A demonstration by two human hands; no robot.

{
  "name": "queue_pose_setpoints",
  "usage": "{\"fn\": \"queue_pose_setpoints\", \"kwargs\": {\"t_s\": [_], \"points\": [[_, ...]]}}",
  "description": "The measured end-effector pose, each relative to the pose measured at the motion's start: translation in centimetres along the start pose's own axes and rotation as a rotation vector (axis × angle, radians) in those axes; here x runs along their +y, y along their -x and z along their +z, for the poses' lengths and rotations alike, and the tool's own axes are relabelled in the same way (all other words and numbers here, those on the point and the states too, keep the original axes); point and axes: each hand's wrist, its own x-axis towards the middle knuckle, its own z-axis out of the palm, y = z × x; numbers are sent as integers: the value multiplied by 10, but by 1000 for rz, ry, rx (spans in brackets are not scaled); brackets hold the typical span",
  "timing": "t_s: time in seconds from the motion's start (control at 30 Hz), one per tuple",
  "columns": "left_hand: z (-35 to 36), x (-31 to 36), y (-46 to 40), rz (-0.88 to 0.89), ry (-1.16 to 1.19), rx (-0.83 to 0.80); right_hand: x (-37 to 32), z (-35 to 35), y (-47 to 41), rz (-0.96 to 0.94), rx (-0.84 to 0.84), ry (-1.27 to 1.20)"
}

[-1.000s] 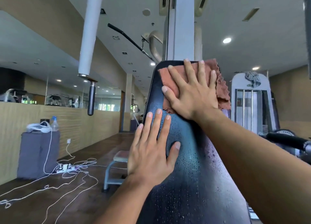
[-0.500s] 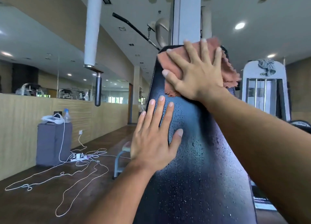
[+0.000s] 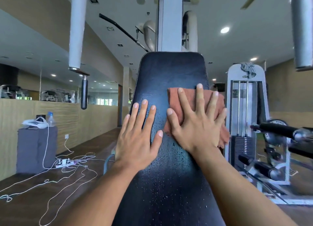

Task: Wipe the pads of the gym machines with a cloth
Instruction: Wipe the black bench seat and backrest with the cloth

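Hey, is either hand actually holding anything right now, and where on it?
Nothing is gripped. The right hand presses the reddish-brown cloth flat against the black padded backrest, fingers spread over its middle; the left hand rests bare on the pad.

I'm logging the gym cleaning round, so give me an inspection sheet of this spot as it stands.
Surface: long black padded backrest, droplets across its lower part, upper part looks dry.
Job's things: rust-orange cloth pressed flat on the pad's right side, its edge hanging past the pad.
Clutter: clear plastic bottle and white bag on a grey block.
Grippers: right hand flat on the cloth, fingers spread; left hand flat on bare pad.
Cables: white cords looped over the floor around a power strip.
Surroundings: grey weight-stack machine to the right, wood-panelled wall to the left.
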Motion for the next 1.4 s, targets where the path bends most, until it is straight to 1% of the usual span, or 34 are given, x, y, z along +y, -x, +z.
{"fn": "queue_pose_setpoints", "kwargs": {"t_s": [0.07, 0.13, 0.2, 0.27, 0.33, 0.37, 0.43, 0.47, 0.5, 0.57, 0.6, 0.63, 0.67, 0.7, 0.73, 0.77, 0.8, 0.87, 0.93, 1.03, 1.2, 1.3, 1.4], "points": [[-1, 0, -1, 15, 51, 8, -3, 2, 3, -47, -10, 24], [-4, -2, -2, 9, 176, 17, -8, 1, 3, -92, -34, 29], [-10, -2, -4, -49, 385, 42, -18, -2, -1, -76, -52, -2], [-21, 2, -6, -135, 606, 55, -35, -5, -7, -107, -113, -24], [-36, 3, -10, -203, 713, 129, -55, -9, -16, -180, -192, -72], [-42, 3, -13, -220, 715, 189, -62, -13, -18, -203, -243, -130], [-50, 8, -21, -214, 669, 303, -63, -22, -24, -214, -328, -330], [-52, 11, -26, -198, 654, 326, -60, -27, -27, -203, -348, -494], [-51, 17, -31, -167, 651, 304, -56, -31, -29, -158, -352, -691], [-44, 32, -39, -93, 603, 150, -45, -41, -33, 11, -287, -1119], [-37, 39, -42, -75, 521, 60, -39, -45, -36, 96, -218, -1291], [-29, 43, -44, -81, 398, -11, -31, -47, -37, 152, -129, -1383], [-20, 46, -45, -98, 266, -48, -23, -48, -36, 166, -23, -1343], [-14, 47, -44, -109, 160, -55, -15, -47, -33, 135, 90, -1183], [-10, 47, -44, -115, 92, -41, -5, -43, -29, 76, 169, -968], [-9, 47, -43, -112, 53, -31, 5, -36, -25, 14, 192, -760], [-7, 45, -41, -99, 26, -21, 15, -27, -20, -37, 149, -592], [-3, 38, -31, -85, -12, -26, 28, -10, -10, -126, 39, -375], [-3, 29, -21, -73, -38, -27, 33, 2, -5, -188, 41, -242], [-9, 15, -17, -40, -39, -66, 34, 6, -2, -245, 85, -118], [-17, 8, -36, -37, -14, -80, 40, 6, -2, -300, 74, -58], [-11, 14, -4, -54, -64, -94, 46, 5, -2, -334, 27, -19], [-6, 17, 38, -11, -92, -101, 48, 4, 0, -326, 19, 27]]}}
